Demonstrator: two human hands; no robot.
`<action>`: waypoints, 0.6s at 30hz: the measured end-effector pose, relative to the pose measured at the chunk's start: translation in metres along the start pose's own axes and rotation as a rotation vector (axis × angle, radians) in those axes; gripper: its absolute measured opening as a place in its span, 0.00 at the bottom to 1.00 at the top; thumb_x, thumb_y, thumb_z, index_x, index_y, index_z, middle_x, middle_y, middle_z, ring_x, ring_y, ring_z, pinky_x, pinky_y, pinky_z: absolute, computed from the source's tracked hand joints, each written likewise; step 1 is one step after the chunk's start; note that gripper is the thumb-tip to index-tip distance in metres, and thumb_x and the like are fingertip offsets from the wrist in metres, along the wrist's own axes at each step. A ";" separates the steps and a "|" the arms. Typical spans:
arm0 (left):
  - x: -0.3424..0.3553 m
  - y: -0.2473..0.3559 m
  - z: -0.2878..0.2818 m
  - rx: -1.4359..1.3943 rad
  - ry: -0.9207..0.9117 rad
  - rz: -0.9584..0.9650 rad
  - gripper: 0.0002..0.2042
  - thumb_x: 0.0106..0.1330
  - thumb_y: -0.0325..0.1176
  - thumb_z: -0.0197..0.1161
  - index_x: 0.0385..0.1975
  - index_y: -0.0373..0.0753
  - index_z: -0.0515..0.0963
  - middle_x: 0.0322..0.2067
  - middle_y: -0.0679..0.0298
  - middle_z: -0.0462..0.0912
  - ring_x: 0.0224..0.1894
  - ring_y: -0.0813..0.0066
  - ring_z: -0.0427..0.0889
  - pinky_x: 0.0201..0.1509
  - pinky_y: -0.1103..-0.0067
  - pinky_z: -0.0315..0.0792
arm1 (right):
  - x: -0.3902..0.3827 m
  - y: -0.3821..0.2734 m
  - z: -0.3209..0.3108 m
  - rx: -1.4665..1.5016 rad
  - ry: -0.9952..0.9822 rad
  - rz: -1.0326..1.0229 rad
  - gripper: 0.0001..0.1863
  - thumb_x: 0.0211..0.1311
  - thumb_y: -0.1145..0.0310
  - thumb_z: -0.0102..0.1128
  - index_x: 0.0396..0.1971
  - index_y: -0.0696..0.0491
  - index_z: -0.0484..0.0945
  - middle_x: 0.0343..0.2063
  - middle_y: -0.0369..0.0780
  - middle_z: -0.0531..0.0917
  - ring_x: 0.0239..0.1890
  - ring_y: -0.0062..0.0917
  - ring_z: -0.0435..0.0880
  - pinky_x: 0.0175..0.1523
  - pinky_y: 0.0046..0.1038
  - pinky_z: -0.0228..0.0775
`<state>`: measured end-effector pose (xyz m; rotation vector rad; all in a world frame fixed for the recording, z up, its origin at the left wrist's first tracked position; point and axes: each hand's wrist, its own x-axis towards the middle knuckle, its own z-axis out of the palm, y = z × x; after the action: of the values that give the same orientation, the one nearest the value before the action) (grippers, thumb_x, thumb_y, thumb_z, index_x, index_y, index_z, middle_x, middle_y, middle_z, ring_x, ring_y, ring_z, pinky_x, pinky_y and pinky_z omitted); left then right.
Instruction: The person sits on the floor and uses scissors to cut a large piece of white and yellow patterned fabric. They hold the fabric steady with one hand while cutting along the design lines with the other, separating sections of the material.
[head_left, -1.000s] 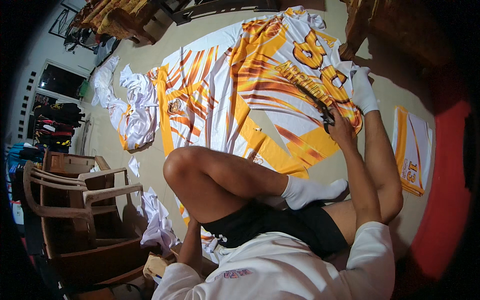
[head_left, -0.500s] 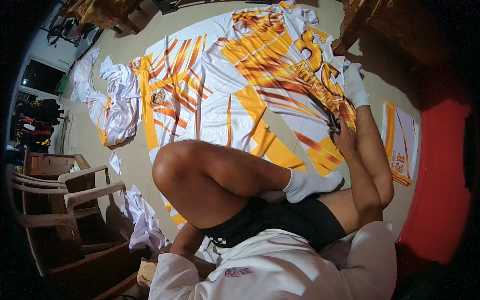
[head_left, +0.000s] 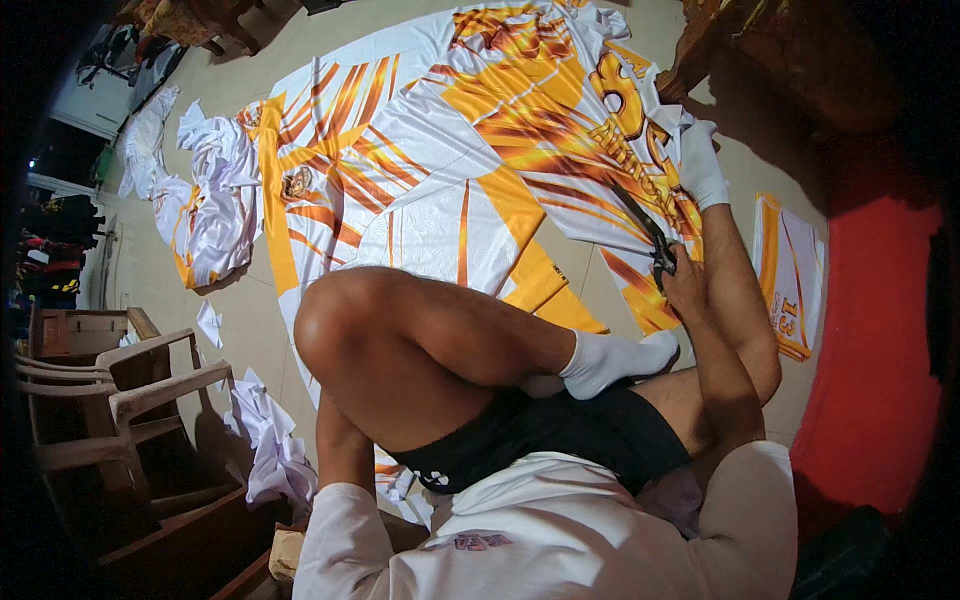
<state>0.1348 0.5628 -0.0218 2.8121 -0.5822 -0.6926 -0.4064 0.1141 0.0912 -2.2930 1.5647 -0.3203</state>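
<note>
One pair of dark scissors in play, gripped at the handles by the right hand, fingers closed around the loops. Lying low over the printed orange-and-white fabric sheet spread on the floor. Blades appearing slightly parted, hard to confirm at this size. Long axis running diagonally: handles at lower right near the wrist, tips toward upper left, aimed along the orange printed panel with the big numeral. Left hand mostly hidden behind the raised knee, down near the floor; fingers not visible, cannot tell whether open or holding anything. White-socked foot planted on the cloth just beyond the blades, apparently pinning it flat.

Probably cutting along the printed outline. To do it well: keep lower blade skimming the floor, long steady strokes, follow the edge of the print, cloth kept taut by the foot, toes kept out of the blade path. Separate small printed panel lying apart at right.
</note>
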 end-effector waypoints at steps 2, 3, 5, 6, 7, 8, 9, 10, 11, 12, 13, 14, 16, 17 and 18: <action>0.022 -0.002 -0.019 0.005 -0.023 -0.008 0.28 0.67 0.49 0.64 0.54 0.27 0.74 0.47 0.39 0.81 0.50 0.48 0.83 0.52 0.63 0.75 | 0.004 -0.021 0.003 0.168 -0.022 0.034 0.25 0.57 0.61 0.71 0.50 0.55 0.72 0.39 0.51 0.85 0.45 0.50 0.83 0.53 0.47 0.69; 0.028 -0.006 -0.025 0.012 -0.042 -0.015 0.28 0.67 0.49 0.63 0.54 0.27 0.74 0.47 0.39 0.82 0.50 0.48 0.83 0.52 0.63 0.75 | 0.003 -0.035 0.004 0.113 -0.029 0.045 0.26 0.56 0.63 0.71 0.51 0.55 0.71 0.41 0.51 0.85 0.45 0.50 0.83 0.53 0.46 0.69; 0.045 0.006 -0.016 -0.013 -0.082 0.015 0.28 0.67 0.49 0.63 0.54 0.27 0.74 0.46 0.39 0.82 0.50 0.48 0.83 0.51 0.63 0.75 | 0.010 -0.014 0.006 -0.004 0.009 0.006 0.26 0.55 0.65 0.70 0.53 0.54 0.71 0.42 0.50 0.85 0.45 0.49 0.83 0.53 0.46 0.69; 0.052 0.013 -0.003 -0.020 -0.107 0.042 0.28 0.67 0.49 0.63 0.53 0.27 0.75 0.46 0.39 0.82 0.50 0.48 0.83 0.51 0.63 0.75 | 0.010 0.004 0.006 -0.075 0.027 -0.010 0.27 0.55 0.66 0.70 0.53 0.54 0.70 0.42 0.50 0.85 0.46 0.49 0.83 0.54 0.45 0.69; 0.065 0.019 -0.002 -0.042 -0.130 0.068 0.28 0.67 0.49 0.63 0.53 0.27 0.75 0.46 0.39 0.82 0.49 0.48 0.83 0.51 0.63 0.75 | 0.013 0.028 0.008 -0.140 0.056 -0.045 0.27 0.55 0.69 0.68 0.55 0.54 0.69 0.44 0.49 0.85 0.47 0.47 0.83 0.55 0.44 0.68; 0.082 0.008 -0.027 -0.053 -0.136 0.082 0.28 0.67 0.49 0.63 0.53 0.27 0.75 0.45 0.39 0.82 0.49 0.48 0.83 0.51 0.63 0.75 | 0.012 0.025 0.011 -0.098 0.018 -0.011 0.27 0.55 0.69 0.68 0.55 0.54 0.70 0.44 0.49 0.85 0.48 0.47 0.83 0.56 0.44 0.68; 0.090 -0.005 -0.039 -0.054 -0.150 0.083 0.28 0.67 0.49 0.63 0.53 0.27 0.75 0.45 0.39 0.82 0.49 0.48 0.83 0.51 0.63 0.75 | 0.013 0.013 0.012 -0.063 -0.025 0.012 0.27 0.55 0.69 0.68 0.55 0.55 0.70 0.44 0.49 0.85 0.48 0.46 0.83 0.56 0.44 0.67; 0.107 -0.018 -0.061 -0.069 -0.139 0.100 0.27 0.67 0.49 0.63 0.53 0.27 0.75 0.45 0.39 0.82 0.49 0.48 0.83 0.51 0.63 0.75 | 0.010 0.006 0.011 -0.033 -0.070 0.039 0.27 0.56 0.69 0.68 0.55 0.55 0.70 0.45 0.48 0.85 0.48 0.46 0.83 0.57 0.43 0.67; 0.131 -0.041 -0.087 -0.096 -0.094 0.127 0.27 0.67 0.49 0.63 0.53 0.27 0.75 0.45 0.39 0.83 0.49 0.48 0.83 0.51 0.63 0.75 | 0.012 -0.007 0.014 -0.042 -0.026 -0.014 0.26 0.56 0.67 0.68 0.54 0.55 0.70 0.44 0.48 0.85 0.48 0.46 0.83 0.56 0.43 0.68; 0.164 -0.040 -0.144 -0.110 -0.013 0.204 0.27 0.67 0.49 0.63 0.52 0.27 0.75 0.44 0.39 0.83 0.49 0.48 0.83 0.51 0.63 0.75 | 0.010 -0.009 0.020 -0.024 0.027 -0.049 0.26 0.57 0.66 0.69 0.54 0.54 0.71 0.44 0.48 0.86 0.48 0.46 0.83 0.55 0.43 0.68; 0.188 -0.037 -0.200 -0.115 0.076 0.276 0.27 0.67 0.49 0.63 0.52 0.27 0.75 0.44 0.39 0.83 0.49 0.48 0.84 0.51 0.63 0.76 | 0.013 -0.022 0.031 0.005 0.078 -0.100 0.25 0.58 0.64 0.69 0.53 0.54 0.71 0.43 0.48 0.86 0.48 0.45 0.84 0.54 0.43 0.69; 0.153 0.052 -0.189 -0.069 0.182 0.421 0.25 0.69 0.47 0.61 0.48 0.25 0.77 0.42 0.38 0.83 0.49 0.48 0.84 0.51 0.60 0.74 | 0.007 -0.017 0.017 0.042 0.017 0.011 0.25 0.58 0.63 0.70 0.52 0.54 0.72 0.43 0.48 0.85 0.47 0.46 0.84 0.53 0.43 0.70; 0.197 0.108 -0.180 0.062 0.349 0.562 0.28 0.70 0.48 0.61 0.56 0.26 0.75 0.53 0.37 0.79 0.59 0.43 0.77 0.63 0.61 0.69 | 0.013 -0.029 0.002 0.202 -0.081 0.205 0.24 0.59 0.61 0.70 0.51 0.54 0.73 0.41 0.48 0.85 0.45 0.46 0.84 0.51 0.44 0.71; 0.194 0.157 -0.174 -0.123 0.322 0.684 0.28 0.72 0.48 0.59 0.58 0.26 0.73 0.59 0.38 0.75 0.64 0.44 0.73 0.68 0.63 0.65 | 0.017 -0.024 0.003 0.118 -0.029 0.133 0.23 0.58 0.62 0.70 0.50 0.54 0.73 0.40 0.49 0.85 0.44 0.47 0.84 0.50 0.44 0.71; 0.193 0.205 -0.174 -0.151 0.200 0.708 0.29 0.74 0.49 0.56 0.60 0.26 0.71 0.61 0.38 0.73 0.66 0.45 0.71 0.70 0.64 0.63 | 0.022 -0.018 0.005 0.042 0.023 0.063 0.23 0.58 0.63 0.70 0.50 0.54 0.73 0.40 0.49 0.85 0.42 0.47 0.84 0.49 0.44 0.72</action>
<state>0.3082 0.3122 0.1067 2.2510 -1.3126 -0.2899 -0.3812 0.1004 0.0939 -2.2114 1.6219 -0.3611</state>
